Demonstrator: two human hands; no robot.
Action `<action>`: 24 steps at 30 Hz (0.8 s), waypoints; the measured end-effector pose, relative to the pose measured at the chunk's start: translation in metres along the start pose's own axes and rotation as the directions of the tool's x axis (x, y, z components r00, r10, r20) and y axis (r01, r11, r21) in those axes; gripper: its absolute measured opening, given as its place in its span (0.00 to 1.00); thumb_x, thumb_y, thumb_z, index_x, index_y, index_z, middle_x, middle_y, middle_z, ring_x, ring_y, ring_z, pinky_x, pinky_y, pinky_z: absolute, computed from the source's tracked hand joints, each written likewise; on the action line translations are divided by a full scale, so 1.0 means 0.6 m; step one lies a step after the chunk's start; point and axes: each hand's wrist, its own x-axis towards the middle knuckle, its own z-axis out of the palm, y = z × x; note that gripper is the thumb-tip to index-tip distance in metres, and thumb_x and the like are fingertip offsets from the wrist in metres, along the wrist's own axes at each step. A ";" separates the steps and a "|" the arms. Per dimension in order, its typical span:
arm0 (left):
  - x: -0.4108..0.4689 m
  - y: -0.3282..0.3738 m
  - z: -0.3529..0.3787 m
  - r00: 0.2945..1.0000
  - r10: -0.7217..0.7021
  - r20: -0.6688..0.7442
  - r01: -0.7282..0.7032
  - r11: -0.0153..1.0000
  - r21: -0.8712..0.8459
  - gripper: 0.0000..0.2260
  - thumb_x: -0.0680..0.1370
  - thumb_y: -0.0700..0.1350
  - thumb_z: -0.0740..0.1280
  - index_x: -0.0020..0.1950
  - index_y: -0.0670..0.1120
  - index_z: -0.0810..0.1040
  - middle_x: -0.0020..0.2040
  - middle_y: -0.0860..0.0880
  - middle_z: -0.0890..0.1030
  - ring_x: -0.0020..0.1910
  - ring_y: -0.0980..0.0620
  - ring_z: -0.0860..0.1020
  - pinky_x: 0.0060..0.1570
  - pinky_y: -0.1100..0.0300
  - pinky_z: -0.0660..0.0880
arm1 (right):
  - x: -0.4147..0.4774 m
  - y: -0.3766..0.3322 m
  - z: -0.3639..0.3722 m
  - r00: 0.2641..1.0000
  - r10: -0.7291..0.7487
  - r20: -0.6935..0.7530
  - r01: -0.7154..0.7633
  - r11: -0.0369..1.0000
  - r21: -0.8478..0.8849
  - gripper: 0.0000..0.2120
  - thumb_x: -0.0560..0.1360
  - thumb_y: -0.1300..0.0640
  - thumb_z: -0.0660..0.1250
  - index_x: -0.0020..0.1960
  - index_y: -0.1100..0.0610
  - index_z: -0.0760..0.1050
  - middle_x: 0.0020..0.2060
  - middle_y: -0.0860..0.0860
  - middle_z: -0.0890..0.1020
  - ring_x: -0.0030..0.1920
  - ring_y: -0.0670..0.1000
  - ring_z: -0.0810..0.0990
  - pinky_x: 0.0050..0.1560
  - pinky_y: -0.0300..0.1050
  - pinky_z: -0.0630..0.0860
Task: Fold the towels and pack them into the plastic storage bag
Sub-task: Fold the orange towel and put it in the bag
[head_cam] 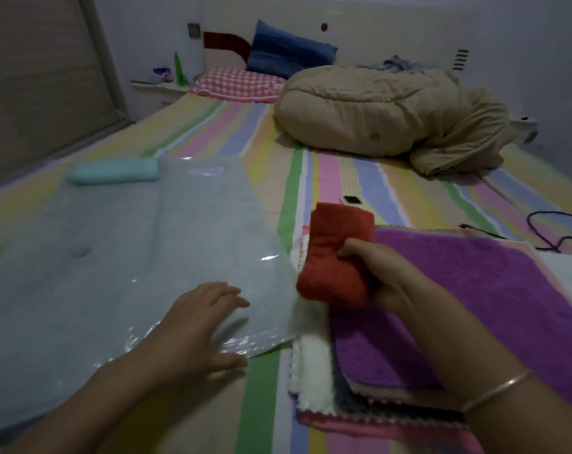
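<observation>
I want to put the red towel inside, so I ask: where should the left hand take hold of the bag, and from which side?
Probably the bag's right edge, nearest the red towel, pinched from the right. The sheet lies flat, so only an edge can be pinched, and this one is beside the left hand. Whether it opens there cannot be seen.
</observation>
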 end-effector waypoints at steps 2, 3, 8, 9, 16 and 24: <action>-0.032 -0.029 0.004 0.999 0.032 -0.029 -0.029 0.996 0.085 0.34 0.62 0.70 0.68 0.65 0.56 0.73 0.67 0.54 0.73 0.67 0.51 0.71 0.63 0.59 0.66 | -0.022 0.012 0.024 0.994 0.051 0.101 -0.060 0.994 0.088 0.07 0.73 0.62 0.62 0.48 0.58 0.77 0.36 0.56 0.82 0.31 0.52 0.80 0.35 0.43 0.79; -0.047 -0.037 0.001 0.999 0.029 -0.042 -0.025 0.996 0.088 0.33 0.63 0.67 0.69 0.65 0.55 0.74 0.67 0.53 0.73 0.66 0.50 0.72 0.61 0.59 0.68 | -0.032 0.019 0.035 0.986 0.071 0.151 -0.090 0.988 0.126 0.07 0.73 0.61 0.61 0.48 0.58 0.77 0.36 0.56 0.82 0.31 0.52 0.80 0.36 0.43 0.79; -0.085 -0.066 -0.015 0.998 -0.045 -0.040 0.045 0.999 0.000 0.27 0.66 0.67 0.68 0.63 0.60 0.72 0.63 0.63 0.72 0.59 0.60 0.74 0.54 0.62 0.74 | -0.066 0.065 0.087 0.947 0.118 0.299 -0.179 0.966 0.188 0.17 0.69 0.60 0.63 0.57 0.60 0.77 0.48 0.59 0.82 0.41 0.56 0.81 0.47 0.48 0.77; -0.085 -0.072 -0.019 0.998 -0.061 -0.024 0.059 0.996 -0.073 0.28 0.64 0.68 0.68 0.61 0.61 0.73 0.60 0.64 0.74 0.56 0.61 0.76 0.52 0.61 0.75 | -0.071 0.072 0.093 0.940 0.126 0.317 -0.195 0.961 0.198 0.20 0.67 0.60 0.63 0.58 0.60 0.77 0.48 0.60 0.83 0.41 0.56 0.82 0.47 0.48 0.78; -0.066 -0.120 -0.026 0.985 -0.098 0.140 0.156 0.851 -0.501 0.23 0.61 0.59 0.79 0.52 0.54 0.82 0.51 0.59 0.82 0.53 0.61 0.80 0.55 0.63 0.77 | -0.063 0.093 0.110 0.942 0.191 0.275 -0.238 0.959 0.153 0.26 0.61 0.60 0.65 0.60 0.60 0.75 0.46 0.60 0.82 0.38 0.56 0.82 0.41 0.46 0.80; -0.050 -0.136 -0.038 0.982 -0.169 0.081 0.183 0.777 -0.602 0.04 0.74 0.47 0.72 0.44 0.49 0.86 0.43 0.55 0.85 0.45 0.58 0.83 0.51 0.58 0.78 | -0.056 0.086 0.176 0.923 0.153 0.353 -0.194 0.978 0.083 0.20 0.62 0.64 0.66 0.54 0.61 0.78 0.46 0.61 0.83 0.41 0.57 0.81 0.49 0.51 0.78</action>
